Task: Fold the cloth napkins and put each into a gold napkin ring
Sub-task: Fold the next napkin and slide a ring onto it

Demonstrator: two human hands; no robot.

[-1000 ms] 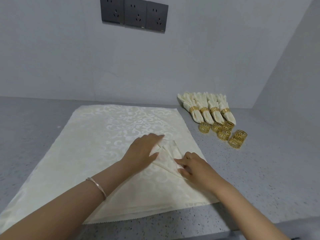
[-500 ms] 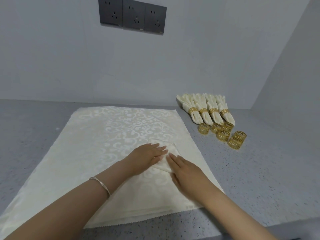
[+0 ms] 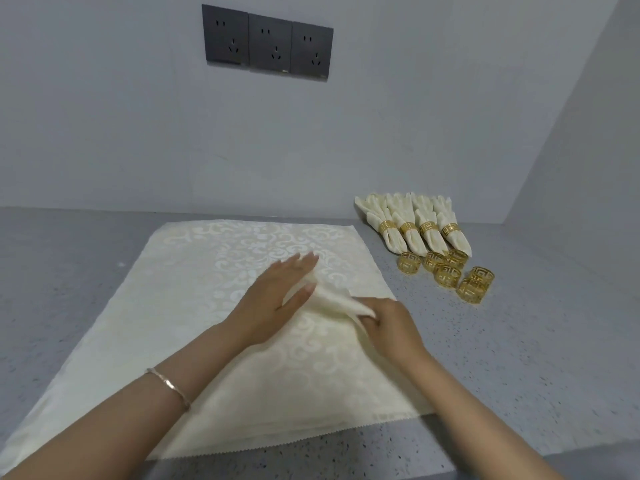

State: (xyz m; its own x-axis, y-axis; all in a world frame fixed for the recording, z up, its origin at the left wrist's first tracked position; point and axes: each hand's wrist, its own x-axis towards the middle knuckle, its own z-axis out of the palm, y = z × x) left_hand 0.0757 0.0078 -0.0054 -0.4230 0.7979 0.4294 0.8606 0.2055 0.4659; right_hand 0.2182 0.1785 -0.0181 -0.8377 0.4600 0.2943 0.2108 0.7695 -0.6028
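A small cream napkin (image 3: 330,301), folded narrow, lies on top of a stack of large cream patterned cloths (image 3: 194,306) on the grey counter. My right hand (image 3: 388,327) pinches the napkin's near end with curled fingers. My left hand (image 3: 277,292) lies over its far end with fingers straight, the thumb against the fold. Several loose gold napkin rings (image 3: 446,273) sit to the right of the cloths. Behind them lie several finished napkins in gold rings (image 3: 415,225).
The grey speckled counter (image 3: 519,358) meets a grey wall at the back and another at the right. Three dark wall sockets (image 3: 266,45) hang above. The counter's front edge runs along the bottom right.
The napkin has been folded narrower. My right hand went from lying flat on it to pinching its near end, and my left hand slid further along it. The view moved closer.
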